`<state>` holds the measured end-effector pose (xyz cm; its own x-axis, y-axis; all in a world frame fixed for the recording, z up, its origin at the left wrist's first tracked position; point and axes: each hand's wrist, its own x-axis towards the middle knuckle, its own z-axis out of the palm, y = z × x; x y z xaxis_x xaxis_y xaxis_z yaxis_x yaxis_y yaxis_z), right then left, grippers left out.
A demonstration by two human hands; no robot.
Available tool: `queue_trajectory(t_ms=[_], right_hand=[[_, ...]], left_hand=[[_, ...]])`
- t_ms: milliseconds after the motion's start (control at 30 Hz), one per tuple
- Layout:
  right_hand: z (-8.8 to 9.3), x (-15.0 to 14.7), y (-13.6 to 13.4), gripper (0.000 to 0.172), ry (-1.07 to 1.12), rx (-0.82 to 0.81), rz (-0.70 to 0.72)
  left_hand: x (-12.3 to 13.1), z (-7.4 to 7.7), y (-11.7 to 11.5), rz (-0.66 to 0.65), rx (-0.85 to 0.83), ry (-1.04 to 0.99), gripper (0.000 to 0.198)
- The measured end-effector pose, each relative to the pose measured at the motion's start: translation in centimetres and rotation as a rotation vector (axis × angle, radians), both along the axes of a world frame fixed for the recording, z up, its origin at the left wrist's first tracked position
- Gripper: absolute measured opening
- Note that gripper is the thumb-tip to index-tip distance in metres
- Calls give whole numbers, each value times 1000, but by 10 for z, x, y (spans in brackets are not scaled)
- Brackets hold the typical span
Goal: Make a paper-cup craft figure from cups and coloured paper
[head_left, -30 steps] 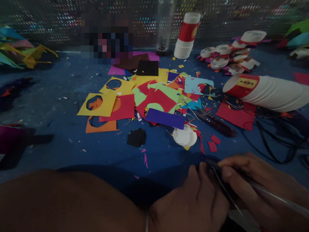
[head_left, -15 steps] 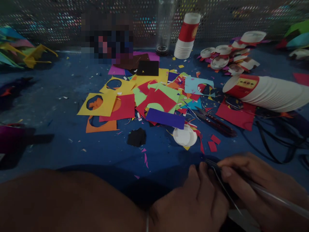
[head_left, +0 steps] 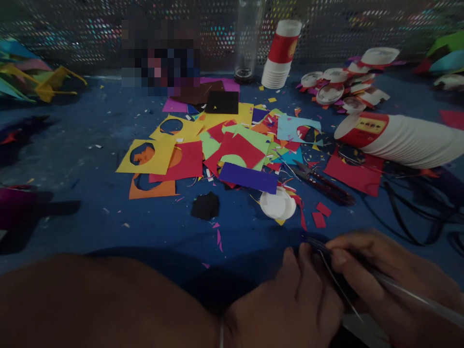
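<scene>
At the lower right, my right hand pinches a slim pen-like stick. Its shaft looks pale and clear, and its dark front end points up and left toward the tabletop. Close beside it lies my left hand, back upward, its fingers bent and pressed together. Whatever is under those fingers is hidden. A thin pale strand or edge runs between the two hands. Just beyond them are a white paper-cup base and small red paper pieces.
Cut coloured paper is heaped mid-table, with thread snips to its right. A stack of paper cups lies on its side; another stack stands by the mesh panel. Black cords curl at right.
</scene>
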<state>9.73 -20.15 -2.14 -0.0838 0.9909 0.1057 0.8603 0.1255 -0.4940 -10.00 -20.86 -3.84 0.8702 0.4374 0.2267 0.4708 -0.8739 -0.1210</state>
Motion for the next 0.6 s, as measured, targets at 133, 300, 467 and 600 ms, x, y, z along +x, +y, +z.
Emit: queue_trajectory(t_ms=[133,300,467,600], right_hand=[[0,0,0,36,-12,12,-9],[0,0,-1,38,7,-21,-19],[-1,2,-1,35,15,7,-13],[-1,2,0,34,30,-5,-17]], left_hand=[[0,-1,0,-9,-8,34,48],[-1,-2,-2,6,4,29,49],[0,-2,-2,-6,2,52,48],[0,-2,-2,5,-8,37,49]])
